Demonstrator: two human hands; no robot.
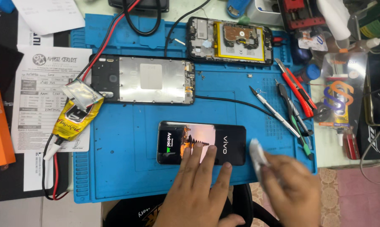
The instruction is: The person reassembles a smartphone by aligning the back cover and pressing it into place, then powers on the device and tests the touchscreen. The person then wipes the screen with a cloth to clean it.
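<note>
I see my left hand (198, 185) lying flat with 3 fingers spread on the glossy black rectangular phone screen panel (201, 143), which lies on the near middle of the blue silicone work mat (127, 168). My right hand (290, 189), blurred, pinches a small white wad of cloth (257, 155) just beside the panel's right end. Farther off on the mat lie a silver metal phone frame (144, 79) and an opened phone body with a yellow battery (230, 40). A yellow glue tube (74, 117) lies at the left.
</note>
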